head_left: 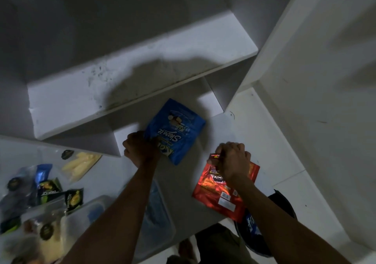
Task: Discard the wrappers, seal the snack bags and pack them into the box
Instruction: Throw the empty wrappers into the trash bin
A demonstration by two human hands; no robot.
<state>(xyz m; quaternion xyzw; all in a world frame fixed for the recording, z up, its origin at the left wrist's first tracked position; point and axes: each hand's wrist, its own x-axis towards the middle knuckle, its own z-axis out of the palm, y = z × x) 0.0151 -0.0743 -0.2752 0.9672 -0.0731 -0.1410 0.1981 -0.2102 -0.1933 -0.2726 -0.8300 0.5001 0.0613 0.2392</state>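
The right hand (232,160) is pinching the red snack bag (221,192) by its top. The left hand (140,148) is gripping the blue snack bag's (179,129) near corner. The clear box (158,213) is sitting under the left arm.

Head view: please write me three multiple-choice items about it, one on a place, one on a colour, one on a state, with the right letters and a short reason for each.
1. Where does the blue bag lie?
A. on the counter, below the shelf
B. inside the bin
C. on the floor

2. What colour is the bag under the right hand?
A. green
B. red
C. white

3. What is the left hand doing?
A. hanging free
B. lying flat on the shelf
C. holding the near corner of the blue bag

Answers:
1 A: the bag rests on the grey counter, in front of the white shelf.
2 B: the red bag shows under and below that hand.
3 C: its fingers are curled at the bag's corner.
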